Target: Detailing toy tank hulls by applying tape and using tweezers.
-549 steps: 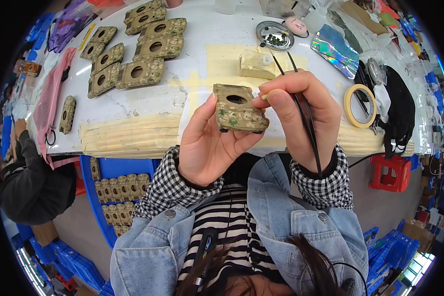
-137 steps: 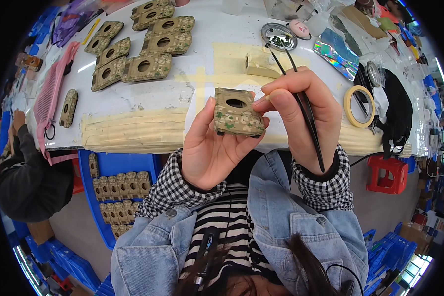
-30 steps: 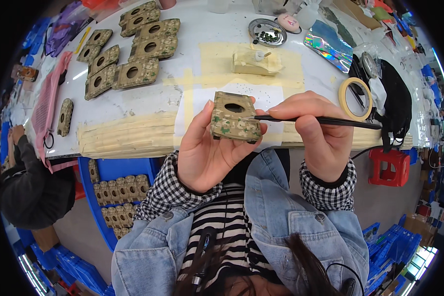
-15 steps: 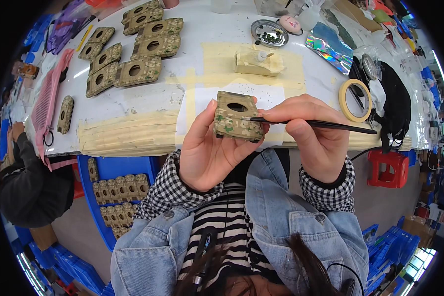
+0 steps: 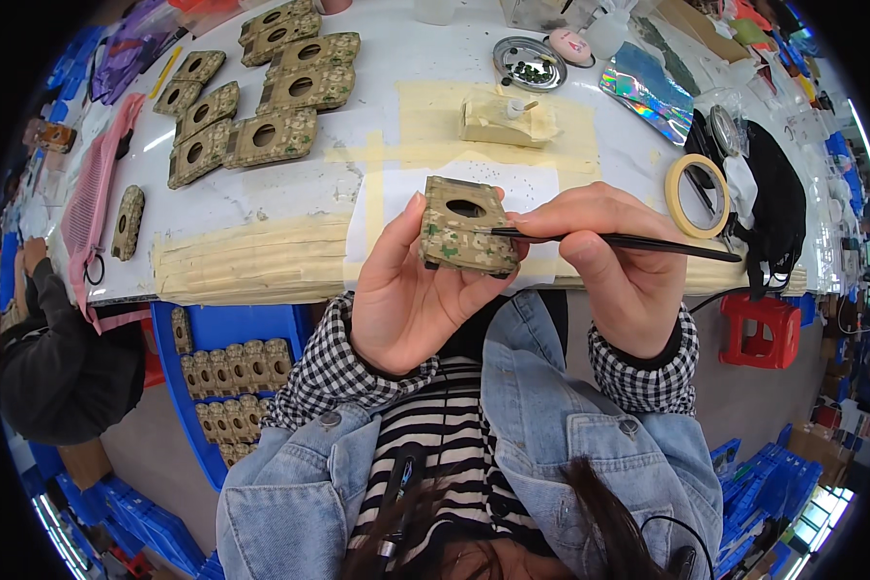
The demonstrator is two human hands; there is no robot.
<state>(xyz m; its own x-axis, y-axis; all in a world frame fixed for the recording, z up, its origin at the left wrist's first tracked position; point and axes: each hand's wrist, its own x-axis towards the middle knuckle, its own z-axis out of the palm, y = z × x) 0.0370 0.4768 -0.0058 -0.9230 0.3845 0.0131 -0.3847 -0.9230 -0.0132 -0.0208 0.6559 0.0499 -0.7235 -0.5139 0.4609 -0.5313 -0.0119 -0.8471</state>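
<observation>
My left hand (image 5: 396,290) cradles a camouflage-patterned housing (image 5: 469,246), its fingers and thumb closed around the sides. The piece is boxy, with an oval dark opening in its upper face, and is held tilted up above the table's near edge. Between the thumb and fingers of my right hand (image 5: 614,256) is a pair of slim black tweezers (image 5: 648,245). Their tip meets the patterned face just below the opening. Whether anything tiny sits at the tip is too small to tell.
Several similar housings (image 5: 271,135) lie at the table's left, and more fill a blue tray (image 5: 188,387) below. Beyond my hands are a tape-wrapped block (image 5: 507,121) and a round metal dish (image 5: 529,64) of dark bits. A tape roll (image 5: 696,196) lies right. A person (image 5: 58,358) sits at left.
The tweezers' tip has shifted very slightly to the right on the housing's face. Both hands otherwise keep their places and grips.
</observation>
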